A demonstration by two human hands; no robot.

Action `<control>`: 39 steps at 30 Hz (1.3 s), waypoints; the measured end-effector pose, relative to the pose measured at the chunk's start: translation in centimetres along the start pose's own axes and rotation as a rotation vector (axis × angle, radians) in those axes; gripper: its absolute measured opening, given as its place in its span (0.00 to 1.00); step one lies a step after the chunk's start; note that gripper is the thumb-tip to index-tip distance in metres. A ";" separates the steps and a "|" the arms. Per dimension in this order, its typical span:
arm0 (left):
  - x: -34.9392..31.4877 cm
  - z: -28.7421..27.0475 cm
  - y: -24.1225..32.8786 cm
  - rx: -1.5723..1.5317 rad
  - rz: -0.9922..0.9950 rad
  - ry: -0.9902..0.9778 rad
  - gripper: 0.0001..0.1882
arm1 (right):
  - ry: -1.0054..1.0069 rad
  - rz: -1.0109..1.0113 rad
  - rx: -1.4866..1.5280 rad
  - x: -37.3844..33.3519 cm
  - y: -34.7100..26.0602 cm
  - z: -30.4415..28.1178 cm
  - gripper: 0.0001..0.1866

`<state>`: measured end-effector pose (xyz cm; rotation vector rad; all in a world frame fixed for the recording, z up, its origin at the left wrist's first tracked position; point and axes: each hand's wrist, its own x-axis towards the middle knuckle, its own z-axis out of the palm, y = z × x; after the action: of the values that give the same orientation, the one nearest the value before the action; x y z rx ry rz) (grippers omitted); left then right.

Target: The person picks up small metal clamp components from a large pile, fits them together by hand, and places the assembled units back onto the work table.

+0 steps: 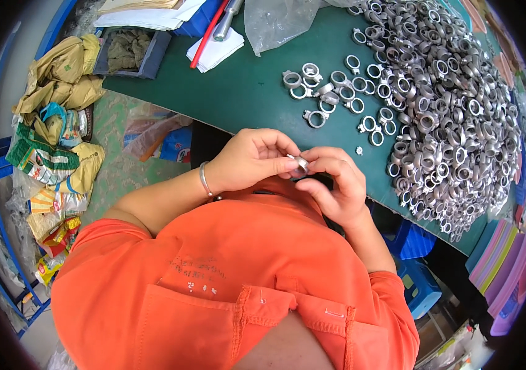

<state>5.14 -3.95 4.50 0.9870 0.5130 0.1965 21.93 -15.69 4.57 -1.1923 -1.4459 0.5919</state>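
Close to my body, at the near edge of the green table [213, 92], both my hands hold one small grey metal ring [300, 166]. My left hand [253, 159] pinches it between thumb and fingertips from the left. The fingers of my right hand [340, 183] curl round its other side, and the thumb lies below. Fingers cover part of the ring. Beyond my hands, several loose metal rings with small lugs [316, 118] lie scattered on the table. To the right rises a large heap of the same rings [454, 117]. A tiny toothed piece [359, 150] lies alone near the right hand.
At the back left stand a grey bin [152, 58] with a crumpled cloth, a red rod [208, 34], a metal tool [223, 28] and white paper [216, 55]. A clear plastic bag [281, 24] lies farther back. Sacks [59, 92] fill the left; a blue stool [420, 287] stands lower right.
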 end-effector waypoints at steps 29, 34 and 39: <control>0.2 -0.6 0.8 0.207 0.036 -0.053 0.09 | -0.160 -0.058 -0.137 1.5 0.1 -1.4 0.10; -1.0 -1.1 -0.2 0.832 0.029 -0.064 0.08 | 0.129 0.046 -0.700 3.9 2.6 -1.0 0.13; -1.0 -1.1 -2.7 0.943 0.270 -0.017 0.08 | 0.073 0.090 -0.763 4.4 3.9 -1.6 0.09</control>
<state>3.52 -4.96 2.09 1.9810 0.4522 0.1860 25.34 -10.74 3.52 -1.8507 -1.6117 0.0276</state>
